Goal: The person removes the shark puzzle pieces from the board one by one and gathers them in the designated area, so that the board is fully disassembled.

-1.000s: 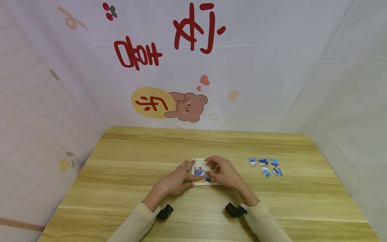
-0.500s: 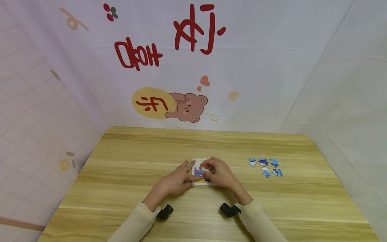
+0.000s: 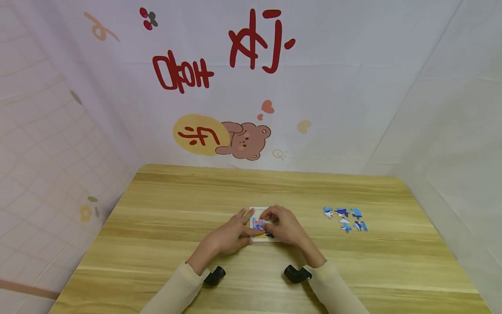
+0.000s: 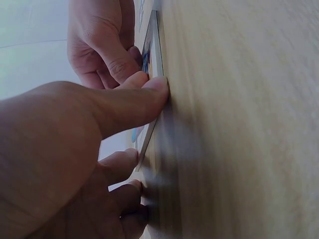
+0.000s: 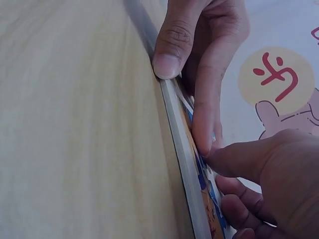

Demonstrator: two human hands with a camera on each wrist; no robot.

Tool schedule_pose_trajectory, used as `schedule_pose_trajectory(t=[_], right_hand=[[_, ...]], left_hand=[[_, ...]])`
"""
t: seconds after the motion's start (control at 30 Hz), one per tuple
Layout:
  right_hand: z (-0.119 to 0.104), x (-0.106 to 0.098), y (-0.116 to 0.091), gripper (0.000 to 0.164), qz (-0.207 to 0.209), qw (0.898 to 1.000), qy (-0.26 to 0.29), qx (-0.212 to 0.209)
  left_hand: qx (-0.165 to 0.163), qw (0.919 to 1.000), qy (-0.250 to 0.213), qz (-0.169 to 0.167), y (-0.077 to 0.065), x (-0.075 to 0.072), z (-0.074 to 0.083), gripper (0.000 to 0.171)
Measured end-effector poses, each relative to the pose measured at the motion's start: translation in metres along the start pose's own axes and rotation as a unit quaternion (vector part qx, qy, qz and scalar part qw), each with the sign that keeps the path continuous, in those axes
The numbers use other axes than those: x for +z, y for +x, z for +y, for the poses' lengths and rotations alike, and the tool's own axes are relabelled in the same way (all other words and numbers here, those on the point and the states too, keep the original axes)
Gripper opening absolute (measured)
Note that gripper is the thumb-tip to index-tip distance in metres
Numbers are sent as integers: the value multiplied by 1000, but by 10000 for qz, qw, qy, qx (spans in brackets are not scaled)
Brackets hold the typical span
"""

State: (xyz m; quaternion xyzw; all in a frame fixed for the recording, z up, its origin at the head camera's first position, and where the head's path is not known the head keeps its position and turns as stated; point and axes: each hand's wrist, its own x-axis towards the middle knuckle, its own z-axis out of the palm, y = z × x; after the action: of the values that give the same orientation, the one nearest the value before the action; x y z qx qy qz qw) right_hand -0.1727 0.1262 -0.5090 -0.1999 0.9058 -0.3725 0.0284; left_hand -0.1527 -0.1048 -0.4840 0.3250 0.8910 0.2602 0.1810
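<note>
A small jigsaw puzzle with a white frame (image 3: 258, 209) lies flat on the table, with red, blue and yellow pieces in its lower part. My left hand (image 3: 227, 235) steadies its left side with fairly straight fingers. In the right wrist view, the left thumb (image 5: 168, 59) rests on the frame's near edge and the index finger reaches onto the pieces. My right hand (image 3: 289, 226) bends over the puzzle's right half, its thumb (image 5: 232, 158) beside the left index fingertip and its other fingers curled down. I cannot tell whether a piece is held beneath them.
Several loose blue and white jigsaw pieces (image 3: 341, 212) lie on the wooden table (image 3: 188, 187) to the right of the puzzle. Behind the table stands a white printed cloth backdrop (image 3: 333, 87). A black wrist device sits on each forearm.
My right hand has shifted left over the puzzle and its fingers have drawn in closer to the left index finger. My left hand stays in place. The camera view has tilted slightly.
</note>
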Motion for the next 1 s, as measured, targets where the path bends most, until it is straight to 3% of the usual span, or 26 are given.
schedule_pose_trajectory(t=[0.27,1.0], right_hand=[[-1,-2,0,19,-78,9997,235,-39],[2,-5,2,17,-165,9988,-18,-469]], left_hand=[[-3,10000,55,-30,1,1,-1,40],[-55,10000,-22,-50,0,1,0,42]])
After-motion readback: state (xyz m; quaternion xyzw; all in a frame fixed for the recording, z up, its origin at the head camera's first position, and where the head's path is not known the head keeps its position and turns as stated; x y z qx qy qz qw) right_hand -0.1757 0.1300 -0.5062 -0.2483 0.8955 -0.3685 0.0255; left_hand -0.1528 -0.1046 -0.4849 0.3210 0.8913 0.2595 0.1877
